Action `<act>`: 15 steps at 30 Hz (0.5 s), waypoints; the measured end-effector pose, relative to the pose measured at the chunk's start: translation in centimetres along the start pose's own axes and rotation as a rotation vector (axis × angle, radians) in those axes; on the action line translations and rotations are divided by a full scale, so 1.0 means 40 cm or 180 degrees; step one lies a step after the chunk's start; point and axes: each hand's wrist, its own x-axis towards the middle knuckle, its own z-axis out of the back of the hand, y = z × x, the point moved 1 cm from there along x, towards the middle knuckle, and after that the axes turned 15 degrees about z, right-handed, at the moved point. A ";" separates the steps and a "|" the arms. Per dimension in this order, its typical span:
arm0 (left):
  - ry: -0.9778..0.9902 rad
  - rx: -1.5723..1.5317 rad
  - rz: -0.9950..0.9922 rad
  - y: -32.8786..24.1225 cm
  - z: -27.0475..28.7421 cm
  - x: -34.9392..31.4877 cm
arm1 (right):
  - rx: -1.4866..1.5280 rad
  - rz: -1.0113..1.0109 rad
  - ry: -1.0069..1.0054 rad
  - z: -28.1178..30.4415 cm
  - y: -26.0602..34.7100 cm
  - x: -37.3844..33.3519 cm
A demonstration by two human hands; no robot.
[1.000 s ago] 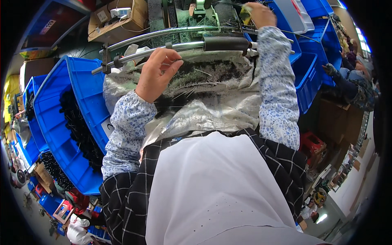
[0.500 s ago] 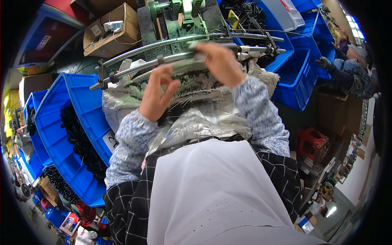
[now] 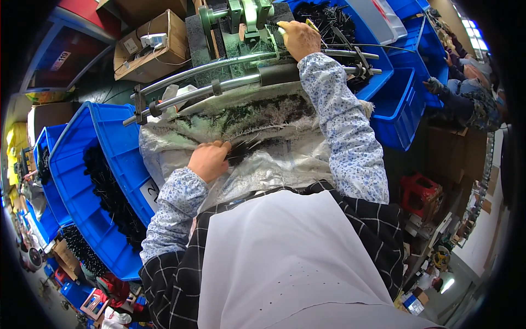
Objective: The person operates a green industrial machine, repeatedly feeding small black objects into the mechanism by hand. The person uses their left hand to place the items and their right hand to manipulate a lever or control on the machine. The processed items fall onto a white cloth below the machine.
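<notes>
My right hand (image 3: 302,40) is stretched out to the green machine (image 3: 249,15). Its fingers pinch a small black-bristled brush (image 3: 273,26) beside the machine's head; pale yellow shows at the fingertips. Low over the sack cloth (image 3: 274,159) across my lap is my left hand (image 3: 210,161), its fingers curled together. They touch a dark patch (image 3: 244,149) where thin, light wire-like pieces lie. Whatever those fingers hold, if anything, is hidden. Between the two hands run metal rods (image 3: 189,97), with a black sleeve (image 3: 280,74) on the nearer one.
At the left stands a blue bin (image 3: 121,156) of black bristly pieces. Another blue bin (image 3: 368,41) with similar pieces is at the far right, beside a smaller blue bin (image 3: 395,112). A cardboard box (image 3: 156,52) sits behind the rods, and a red stool (image 3: 419,194) is at the right.
My right hand has moved forward from above the rods to the machine's head. My left hand has come down toward the lap cloth, and its fingers have closed.
</notes>
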 end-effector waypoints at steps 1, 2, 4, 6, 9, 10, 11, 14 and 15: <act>-0.0074 -0.0103 -0.0061 -0.002 0.013 0.000 | -0.0012 0.0034 -0.0017 0.000 -0.003 0.001; -0.0147 -0.0206 -0.0122 -0.004 0.026 0.000 | -0.0025 0.0068 -0.0035 0.001 -0.006 0.001; -0.0333 -0.0362 -0.0242 -0.001 0.033 0.006 | 0.0005 0.0135 -0.0052 -0.004 -0.014 0.005; -0.0557 -0.0466 -0.0362 0.007 0.035 0.017 | 0.0087 0.0198 -0.0053 -0.017 -0.025 0.014; -0.0700 -0.0307 -0.0315 0.004 0.054 0.021 | -0.0247 0.0348 0.0193 -0.016 -0.027 0.011; -0.0636 -0.0287 -0.0283 0.012 0.051 0.024 | -0.0334 0.0270 0.0279 0.008 -0.019 0.013; -0.0577 -0.0391 -0.0230 0.022 0.050 0.026 | -0.0489 0.0010 0.0359 0.022 -0.018 0.005; -0.0399 -0.0704 -0.0089 0.035 0.052 0.024 | -0.0308 -0.0479 0.0245 0.024 -0.028 -0.037; -0.0354 -0.0802 -0.0044 0.034 0.065 0.022 | -0.0143 -0.0449 0.0141 0.010 -0.030 -0.040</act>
